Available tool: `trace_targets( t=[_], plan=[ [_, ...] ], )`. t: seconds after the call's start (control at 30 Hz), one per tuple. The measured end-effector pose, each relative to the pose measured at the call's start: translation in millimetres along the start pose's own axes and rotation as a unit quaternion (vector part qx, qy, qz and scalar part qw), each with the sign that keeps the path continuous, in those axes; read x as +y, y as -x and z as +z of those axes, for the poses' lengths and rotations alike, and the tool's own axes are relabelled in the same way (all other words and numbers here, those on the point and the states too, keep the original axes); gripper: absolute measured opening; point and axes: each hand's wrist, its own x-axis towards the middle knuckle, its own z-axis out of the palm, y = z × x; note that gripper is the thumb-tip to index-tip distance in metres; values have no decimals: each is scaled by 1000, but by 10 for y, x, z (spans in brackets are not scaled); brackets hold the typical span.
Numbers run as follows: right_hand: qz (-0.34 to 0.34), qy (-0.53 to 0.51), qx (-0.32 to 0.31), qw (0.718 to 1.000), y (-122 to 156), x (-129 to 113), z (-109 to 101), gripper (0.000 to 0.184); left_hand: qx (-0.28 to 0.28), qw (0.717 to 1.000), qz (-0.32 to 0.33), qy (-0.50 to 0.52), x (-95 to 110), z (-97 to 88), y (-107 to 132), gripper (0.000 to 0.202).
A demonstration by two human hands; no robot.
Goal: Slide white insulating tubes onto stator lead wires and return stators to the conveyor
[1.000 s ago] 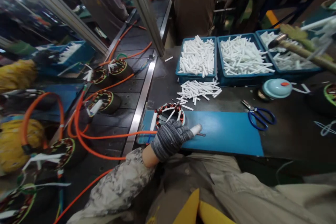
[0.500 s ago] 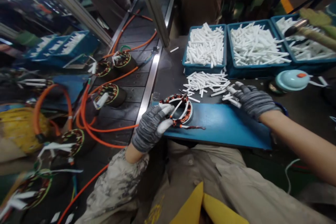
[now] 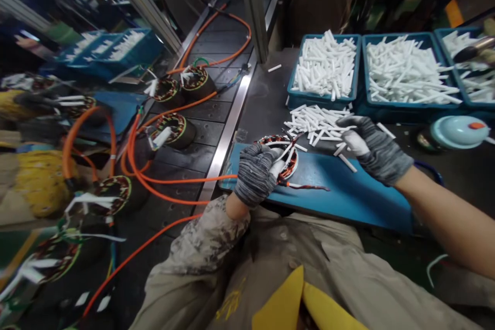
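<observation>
On the blue mat lies a wound motor stator, a ring of reddish copper windings, partly hidden by my left hand. My left hand, in a grey knit glove with white fingertips, is closed on wire leads that rise from the ring, with white sleeving on them. A lead with an orange and white sleeve runs right from the ring across the mat. My right hand, gloved alike, pinches a thin white tube between thumb and fingers at the edge of a loose pile of white tubes.
Blue bins full of white tubes stand behind the pile. A light blue lidded container is at the right. To the left, a conveyor carries several stators and orange cables. A metal post rises beside it.
My right hand has turned and closed its thumb and fingers on a tube at the pile. My left hand has curled more tightly around the leads. The whole view has shifted.
</observation>
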Motion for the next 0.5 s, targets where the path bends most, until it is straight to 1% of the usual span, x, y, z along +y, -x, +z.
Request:
trace_targets(
  t=[0.07,0.1,0.17,0.23,0.3,0.4,0.5],
  plan=[
    [-4,-105,-38,994,-158,-71,84,36,10,1000,13,13,2,-8,-8,19],
    [2,-159,-59,985,-238,-82,119,34,11,1000,20,18,1,-20,-14,19],
    [22,-249,-97,963,-378,-71,172,34,9,999,23,27,-2,-42,-26,19],
    [49,-305,-109,945,-480,-47,202,34,2,999,15,37,-1,-53,-29,19],
    [57,-326,-131,934,-550,-37,207,34,3,999,11,40,7,-49,-23,20],
    [39,-330,-163,929,-630,-42,181,37,4,999,2,37,30,-37,-9,20],
    [32,-333,-162,928,-698,-28,143,39,-4,999,-10,44,57,-40,-9,17]
  ],
)
